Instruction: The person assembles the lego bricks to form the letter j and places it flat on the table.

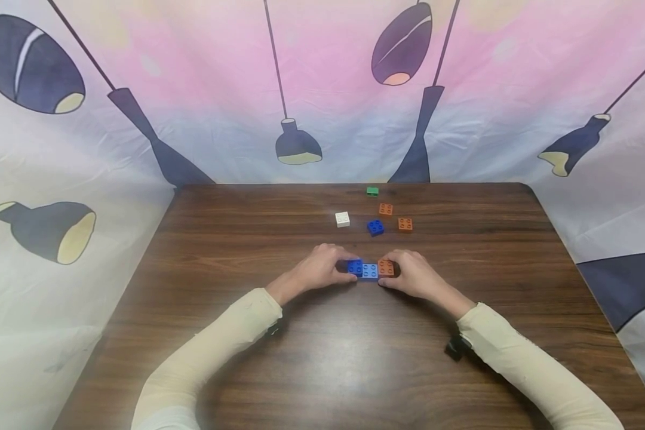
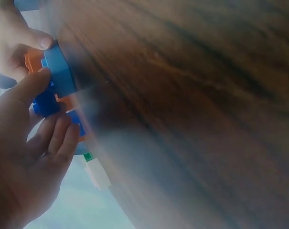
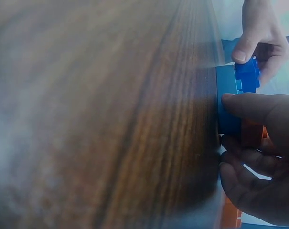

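Observation:
A light blue brick (image 1: pixel 369 271) lies on the table, with a dark blue brick (image 1: pixel 355 266) on its left end and an orange brick (image 1: pixel 386 267) on its right end. My left hand (image 1: pixel 319 267) pinches the dark blue brick between thumb and fingers. Opposite it, my right hand (image 1: pixel 415 275) holds the orange brick the same way. In the left wrist view, the side of the light blue brick (image 2: pixel 62 74) shows below both upper bricks. The right thumb partly covers the light blue brick (image 3: pixel 225 78) in the right wrist view.
Beyond the hands lie a white brick (image 1: pixel 342 220), another dark blue brick (image 1: pixel 375 227), two orange bricks, one nearer (image 1: pixel 405 224) and one farther (image 1: pixel 386 209), and a green brick (image 1: pixel 372 192) near the far edge. A printed cloth (image 1: pixel 236 137) hangs behind the wooden table (image 1: pixel 322 370).

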Demonstrator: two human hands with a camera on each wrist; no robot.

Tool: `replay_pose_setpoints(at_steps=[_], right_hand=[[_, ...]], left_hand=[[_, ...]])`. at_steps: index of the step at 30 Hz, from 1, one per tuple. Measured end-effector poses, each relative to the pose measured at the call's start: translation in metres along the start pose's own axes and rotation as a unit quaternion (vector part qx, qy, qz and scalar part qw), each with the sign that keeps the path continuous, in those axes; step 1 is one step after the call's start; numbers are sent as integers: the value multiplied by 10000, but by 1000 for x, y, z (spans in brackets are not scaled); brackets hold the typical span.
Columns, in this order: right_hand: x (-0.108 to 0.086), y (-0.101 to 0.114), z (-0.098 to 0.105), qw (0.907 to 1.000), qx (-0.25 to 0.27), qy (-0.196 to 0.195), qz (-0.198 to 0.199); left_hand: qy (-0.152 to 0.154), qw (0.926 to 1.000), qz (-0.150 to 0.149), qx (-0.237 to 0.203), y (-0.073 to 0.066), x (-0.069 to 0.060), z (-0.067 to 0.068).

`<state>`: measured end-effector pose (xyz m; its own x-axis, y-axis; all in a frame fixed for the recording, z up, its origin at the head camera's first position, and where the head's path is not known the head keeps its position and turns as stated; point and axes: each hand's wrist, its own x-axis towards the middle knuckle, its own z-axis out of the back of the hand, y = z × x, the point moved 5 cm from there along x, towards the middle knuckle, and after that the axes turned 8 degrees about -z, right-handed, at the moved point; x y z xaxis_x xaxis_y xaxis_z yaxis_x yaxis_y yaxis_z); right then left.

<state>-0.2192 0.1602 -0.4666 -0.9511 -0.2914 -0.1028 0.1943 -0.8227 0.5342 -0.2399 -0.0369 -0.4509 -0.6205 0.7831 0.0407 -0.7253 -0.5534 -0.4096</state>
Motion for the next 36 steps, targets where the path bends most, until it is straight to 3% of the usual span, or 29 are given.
replay_pose_setpoints(at_steps=[20, 36], right_hand=[[-1, -1, 0, 9999, 59, -68, 76], [0, -1, -2, 9999, 57, -64, 70]], left_hand=[[-17, 9999, 150, -29, -6, 5, 0], [-56, 9997, 73, -232, -6, -2, -4]])
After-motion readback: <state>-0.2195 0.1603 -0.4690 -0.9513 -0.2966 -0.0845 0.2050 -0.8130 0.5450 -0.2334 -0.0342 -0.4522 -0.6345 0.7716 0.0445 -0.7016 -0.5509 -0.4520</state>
